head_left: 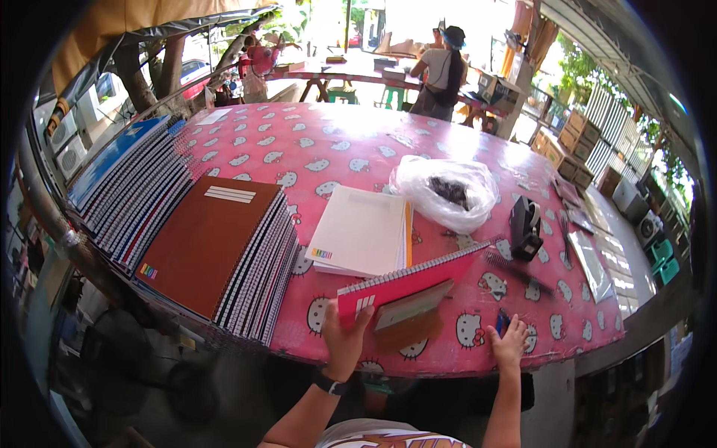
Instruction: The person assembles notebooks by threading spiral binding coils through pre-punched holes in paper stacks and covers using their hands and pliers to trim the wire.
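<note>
My left hand (345, 340), with a dark watch at its wrist, grips the lower left corner of a red spiral notebook (418, 278). The notebook stands tilted on its edge, its coil binding uppermost. Directly in front of it a wooden block (414, 310) with a pale greenish face rests on the table. To the right, my right hand (509, 345) is low at the table's near edge with its fingers apart. A small dark blue object (503, 322) lies at its fingertips; its kind and whether I touch it I cannot tell.
On the left stand tall stacks of spiral notebooks, with brown (216, 246) and blue (123, 160) covers. Beyond the red notebook lie white sheets (362, 228), a plastic bag (418, 187) of black pieces, and a black tape dispenser (526, 228). A person (446, 71) stands at a far table.
</note>
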